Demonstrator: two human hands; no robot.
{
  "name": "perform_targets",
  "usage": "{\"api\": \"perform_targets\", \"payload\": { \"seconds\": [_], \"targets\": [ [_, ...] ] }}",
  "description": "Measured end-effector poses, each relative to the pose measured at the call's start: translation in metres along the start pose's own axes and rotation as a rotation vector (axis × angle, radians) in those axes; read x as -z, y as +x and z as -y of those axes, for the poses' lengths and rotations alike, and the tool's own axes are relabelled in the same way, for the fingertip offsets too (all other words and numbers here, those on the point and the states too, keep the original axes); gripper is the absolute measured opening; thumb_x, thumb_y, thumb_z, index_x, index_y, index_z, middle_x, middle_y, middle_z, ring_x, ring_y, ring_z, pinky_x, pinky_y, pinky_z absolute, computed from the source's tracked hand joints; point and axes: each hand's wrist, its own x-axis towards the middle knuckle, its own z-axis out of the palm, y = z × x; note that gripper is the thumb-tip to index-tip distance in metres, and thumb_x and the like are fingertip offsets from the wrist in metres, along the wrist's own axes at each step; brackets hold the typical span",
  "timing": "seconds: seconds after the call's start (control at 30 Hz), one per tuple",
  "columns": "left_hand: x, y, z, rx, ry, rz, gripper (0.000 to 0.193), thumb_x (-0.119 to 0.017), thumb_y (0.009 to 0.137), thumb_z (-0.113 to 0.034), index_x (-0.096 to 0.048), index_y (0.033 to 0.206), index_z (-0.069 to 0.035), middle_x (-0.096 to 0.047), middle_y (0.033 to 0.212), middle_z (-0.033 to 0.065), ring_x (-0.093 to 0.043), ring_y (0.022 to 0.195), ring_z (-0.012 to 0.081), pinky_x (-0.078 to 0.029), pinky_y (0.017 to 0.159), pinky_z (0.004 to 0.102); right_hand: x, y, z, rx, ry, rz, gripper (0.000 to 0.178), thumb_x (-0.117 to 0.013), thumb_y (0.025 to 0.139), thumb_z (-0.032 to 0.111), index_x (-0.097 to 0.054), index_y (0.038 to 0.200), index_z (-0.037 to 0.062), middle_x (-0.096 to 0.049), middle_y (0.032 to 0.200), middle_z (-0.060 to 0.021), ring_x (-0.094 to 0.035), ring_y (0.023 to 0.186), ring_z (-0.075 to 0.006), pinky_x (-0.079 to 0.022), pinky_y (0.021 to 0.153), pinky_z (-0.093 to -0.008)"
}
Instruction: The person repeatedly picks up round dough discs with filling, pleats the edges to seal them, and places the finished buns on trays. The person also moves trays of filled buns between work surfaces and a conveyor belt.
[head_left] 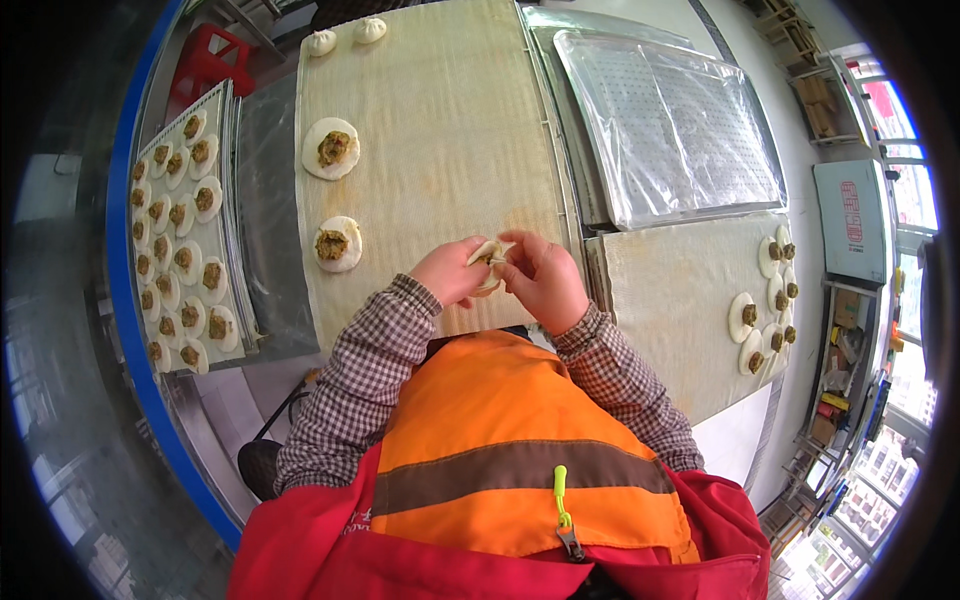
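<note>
you seem to be pleating the wrapper shut over the mat, your left hand cradling its side while your right hand pinches its rim. the next fold likely calls for gathering more rim over the filling. its opening faces up; roundish, it shows no clear long axis.

Matt dough, glossy wrinkled plastic sheet
</note>
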Motion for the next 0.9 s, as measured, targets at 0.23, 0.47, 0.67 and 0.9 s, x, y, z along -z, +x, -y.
{"api": "perform_targets", "payload": {
  "seconds": [0.23, 0.47, 0.67, 0.9],
  "targets": [
    [-0.006, -0.002, 0.017, -0.156, -0.479, -0.082, 0.031, -0.047, 0.094, -0.014, -0.052, 0.123, -0.003, -0.061, 0.103, 0.0079, -0.063, 0.085, 0.0147, -0.057, 0.061, 0.0273, -0.003, 0.003, 0.005, 0.041, -0.04, -0.025, 0.01, -0.064, 0.084, -0.001, -0.06, 0.092, -0.006, -0.064, 0.074, -0.0089, -0.063, 0.06, -0.0115, -0.05, 0.052, -0.0233],
    [-0.007, -0.003, 0.013, -0.13, -0.108, -0.147, 0.031, -0.044, 0.092, -0.011, -0.055, 0.121, -0.006, -0.062, 0.097, 0.008, -0.062, 0.077, 0.0124, -0.054, 0.056, 0.0261, -0.015, 0.008, 0.004, -0.08, 0.133, -0.017, 0.015, -0.066, 0.081, 0.004, -0.061, 0.092, -0.0041, -0.065, 0.07, -0.0093, -0.063, 0.057, -0.014, -0.05, 0.052, -0.025],
    [0.004, -0.003, 0.023, -0.298, -0.53, -0.062, 0.031, -0.046, 0.097, -0.025, -0.055, 0.118, -0.004, -0.059, 0.102, 0.0044, -0.059, 0.086, 0.0113, -0.054, 0.067, 0.0249, -0.015, 0.013, 0.005, -0.156, 0.273, -0.039, 0.012, -0.065, 0.082, 0.005, -0.06, 0.089, -0.0044, -0.064, 0.068, -0.0093, -0.063, 0.057, -0.0143, -0.05, 0.054, -0.0245],
    [-0.004, 0.001, 0.033, -0.365, -0.642, -0.296, 0.058, -0.036, 0.098, -0.054, -0.059, 0.109, -0.002, -0.061, 0.083, 0.0031, -0.056, 0.066, 0.008, -0.045, 0.052, 0.0222, -0.017, 0.02, 0.017, 0.397, -0.281, -0.127, 0.017, -0.07, 0.079, 0.007, -0.063, 0.092, 0.0009, -0.061, 0.071, -0.0071, -0.062, 0.062, -0.0155, -0.049, 0.056, -0.0272]
  ]
}}
